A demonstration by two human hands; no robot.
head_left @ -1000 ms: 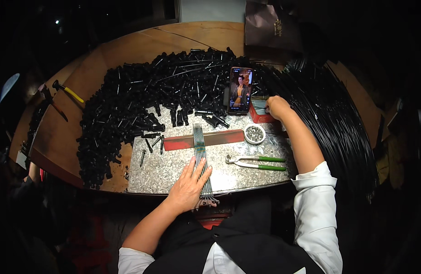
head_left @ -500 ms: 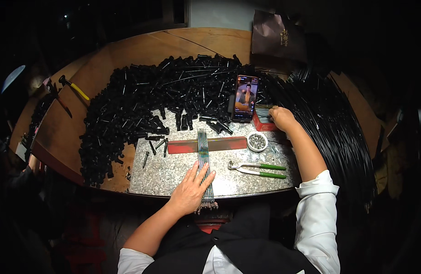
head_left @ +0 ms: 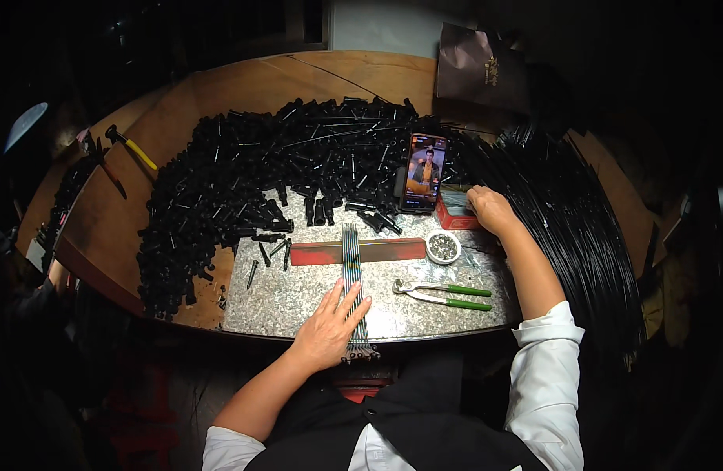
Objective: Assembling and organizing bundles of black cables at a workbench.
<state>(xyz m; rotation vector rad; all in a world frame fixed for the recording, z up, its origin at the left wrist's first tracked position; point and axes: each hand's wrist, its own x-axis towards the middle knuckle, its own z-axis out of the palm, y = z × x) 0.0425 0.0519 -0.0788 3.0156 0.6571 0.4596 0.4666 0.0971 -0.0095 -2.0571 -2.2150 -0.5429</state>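
Observation:
My left hand (head_left: 327, 330) lies flat with fingers spread on a row of thin metal rods (head_left: 351, 250). The rods rest side by side across a worn red bar (head_left: 314, 253), their black-tipped near ends jutting past the front edge of the speckled stone slab (head_left: 283, 298). Over at the right, my right hand (head_left: 493, 210) reaches into a small red box (head_left: 456, 222), fingers bent down together at its opening. Whatever those fingertips hold is hidden. Green-handled pincers (head_left: 448, 294) lie on the slab, jaws toward the left. Above them sits a white bowl (head_left: 444, 262) of small metal pieces.
A lit phone (head_left: 426, 177) leans upright behind the slab. Black plastic parts (head_left: 212, 188) are heaped across the back and left. Long black rods (head_left: 569, 220) spread down the right side. A dark paper bag (head_left: 479, 67) stands behind; a yellow-handled tool (head_left: 138, 151) hangs over the left wooden wall.
The view has shifted slightly. My right hand stays at the red box, its fingers moved a little. My left hand keeps its place on the rods.

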